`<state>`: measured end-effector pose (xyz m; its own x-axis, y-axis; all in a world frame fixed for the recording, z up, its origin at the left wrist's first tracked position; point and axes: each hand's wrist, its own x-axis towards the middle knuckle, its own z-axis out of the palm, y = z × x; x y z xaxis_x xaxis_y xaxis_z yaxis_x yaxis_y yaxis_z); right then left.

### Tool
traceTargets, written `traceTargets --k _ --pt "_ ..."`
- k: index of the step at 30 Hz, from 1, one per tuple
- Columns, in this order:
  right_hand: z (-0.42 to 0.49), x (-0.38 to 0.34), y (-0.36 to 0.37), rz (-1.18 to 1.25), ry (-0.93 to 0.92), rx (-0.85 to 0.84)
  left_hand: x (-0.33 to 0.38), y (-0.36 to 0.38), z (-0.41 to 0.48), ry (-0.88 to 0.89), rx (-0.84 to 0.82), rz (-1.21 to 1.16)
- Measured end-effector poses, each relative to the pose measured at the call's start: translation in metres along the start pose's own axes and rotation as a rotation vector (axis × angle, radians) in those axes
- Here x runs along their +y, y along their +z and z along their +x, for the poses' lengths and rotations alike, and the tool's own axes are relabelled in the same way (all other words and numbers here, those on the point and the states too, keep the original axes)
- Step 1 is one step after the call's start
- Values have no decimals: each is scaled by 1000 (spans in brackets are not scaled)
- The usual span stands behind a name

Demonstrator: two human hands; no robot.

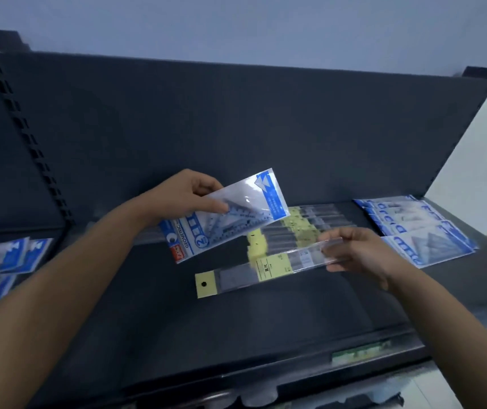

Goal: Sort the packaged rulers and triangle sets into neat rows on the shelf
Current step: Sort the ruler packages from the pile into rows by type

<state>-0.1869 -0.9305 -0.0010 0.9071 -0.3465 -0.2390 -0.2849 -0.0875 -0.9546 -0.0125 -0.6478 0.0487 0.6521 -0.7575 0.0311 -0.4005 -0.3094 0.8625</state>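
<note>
Triangle set pack (pixel 224 214) was off the shelf (pixel 177 305), gripped in my left hand (pixel 189 193): thumb on the clear front, fingers curled behind the top edge. It was tilted, with the blue header end low-left. My right hand (pixel 357 250) pinched one packaged ruler (pixel 266 268) at its right end, fingers over and thumb under. The ruler's yellow hang tab pointed left, and I couldn't tell if that end touched the shelf. Behind it, more rulers (pixel 304 228) lay side by side in a row, yellow labels roughly lined up. The held triangle pack overlapped their left ends in view. Well right of the row, more triangle sets (pixel 416 228) lay overlapped in a stack at the shelf's right end. Loose blue packs (pixel 6 255) sat on the neighbouring bay at far left, blurred. A dark back panel (pixel 207 113) stood behind everything.
</note>
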Motion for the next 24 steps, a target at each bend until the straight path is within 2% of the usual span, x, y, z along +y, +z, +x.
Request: traceTargets --k 7,10,14,17,19,21,24 --pt "25 20 -75 -236 -152 23 24 64 30 -68 25 4" --pt "33 26 -86 -318 -241 9 29 80 35 -98 33 12" --pt "43 34 -88 -604 -368 36 32 86 39 -135 82 42" --pt "47 39 -83 -693 -411 39 35 86 38 -139 145 -21" --pt "48 39 -80 -708 -494 85 36 86 37 -137 153 -68" --pt "46 33 -72 -622 -589 95 37 84 33 -154 133 -66" --pt "37 12 -45 -361 -573 -114 37 77 23 -199 75 -9"
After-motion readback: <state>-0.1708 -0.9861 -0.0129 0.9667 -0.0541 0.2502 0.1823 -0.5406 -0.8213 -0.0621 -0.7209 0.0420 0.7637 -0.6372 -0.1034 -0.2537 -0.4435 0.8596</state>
